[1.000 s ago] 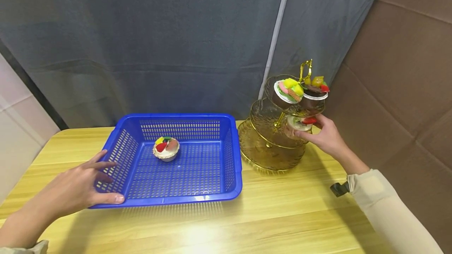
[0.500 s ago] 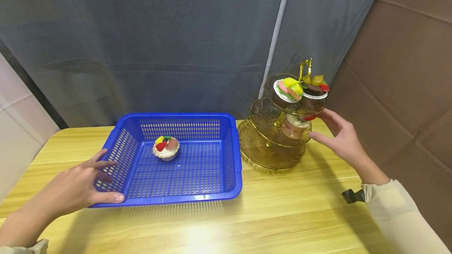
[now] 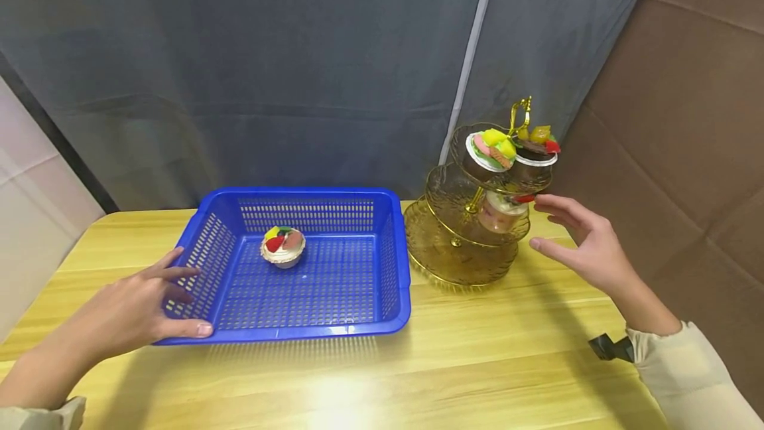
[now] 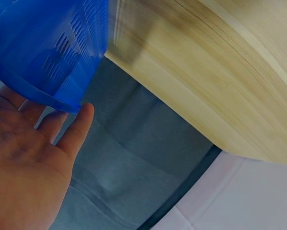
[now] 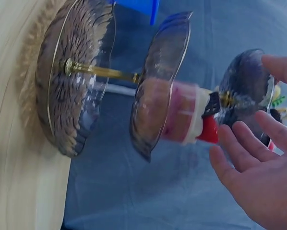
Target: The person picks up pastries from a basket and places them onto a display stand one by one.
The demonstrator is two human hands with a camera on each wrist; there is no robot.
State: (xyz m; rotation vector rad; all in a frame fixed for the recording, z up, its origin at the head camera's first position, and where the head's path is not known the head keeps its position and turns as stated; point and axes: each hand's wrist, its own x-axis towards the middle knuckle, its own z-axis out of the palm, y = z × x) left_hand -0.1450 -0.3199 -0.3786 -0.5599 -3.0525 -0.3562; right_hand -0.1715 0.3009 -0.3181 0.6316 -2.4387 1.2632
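A blue plastic basket [image 3: 274, 333] stands on the table, with a toy cupcake [image 3: 283, 252] topped with red, yellow and pink pieces inside. My left hand [image 3: 128, 314] rests at its near left corner, thumb along the front rim and fingers spread over the left side. On the right is a three-tier cake stand [image 3: 471, 264]. A cup dessert [image 3: 500, 212] with white cream and a red piece sits on its middle tier. My right hand [image 3: 587, 241] is beside that tier, fingers extended and thumb apart, holding nothing; its palm shows in the right wrist view.
The stand's top tier holds two dark cupcakes with white rims, one with yellow and pink toppings [image 3: 491, 151] and one with chocolate-coloured toppings [image 3: 534, 153]. A gold handle [image 3: 521, 115] rises above them. Grey curtain [image 3: 239, 71] hangs behind, brown cloth [image 3: 686, 125] at the right.
My right hand has let go of the cup dessert on the middle tier and drawn back to the right. The left hand stays at the basket's corner.
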